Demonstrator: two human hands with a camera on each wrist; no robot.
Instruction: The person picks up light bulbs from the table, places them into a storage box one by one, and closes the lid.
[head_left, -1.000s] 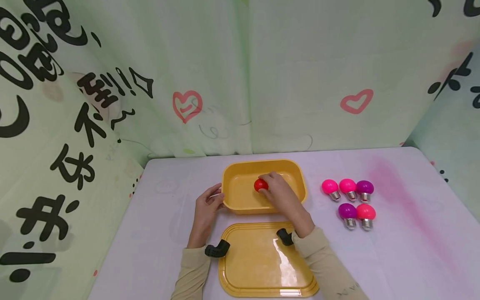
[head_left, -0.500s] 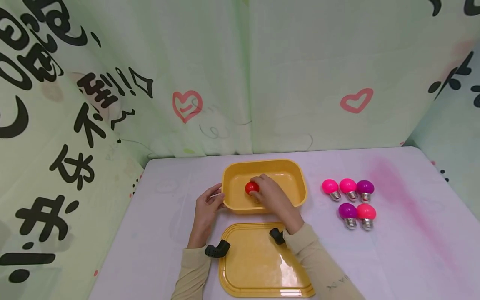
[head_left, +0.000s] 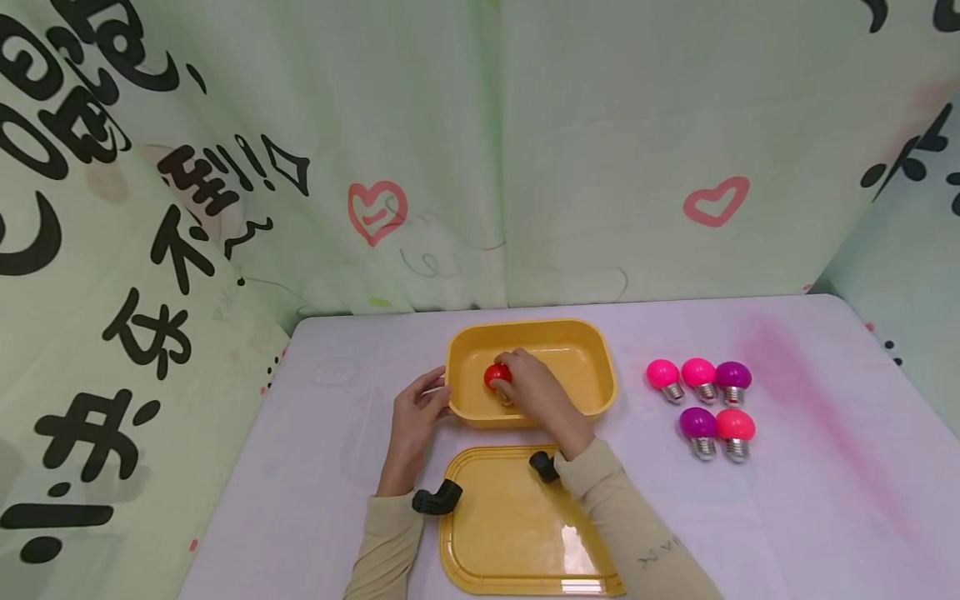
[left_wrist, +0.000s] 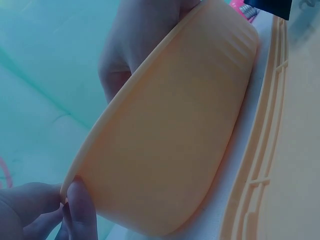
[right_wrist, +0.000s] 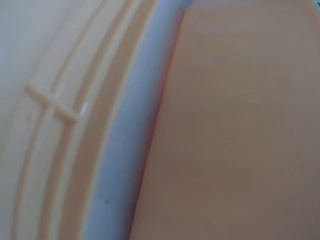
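In the head view my left hand [head_left: 412, 429] pinches the left rim of a yellow plastic box [head_left: 581, 362]. The left wrist view shows thumb and fingers on both sides of that rim, near a corner of the box [left_wrist: 165, 130]. My right hand [head_left: 536, 392] reaches down inside the box, gripping a small bulb with a red globe [head_left: 496, 375]. Its base shows just under the fingers, low in the box's left half. Only the box wall [right_wrist: 230, 130] and the ribbed edge of the yellow lid [right_wrist: 65, 150] fill the right wrist view; the hand is hidden there.
A flat yellow lid [head_left: 525, 533] lies in front of the box, under my right forearm. To the right, several pink and purple bulbs [head_left: 698, 423] lie in two rows. The white-covered table [head_left: 825, 500] meets a fabric wall [head_left: 585, 167] at the back.
My right hand has carried the red bulb leftwards and slightly down inside the box. The left hand keeps its hold on the rim, and the other bulbs lie as before.
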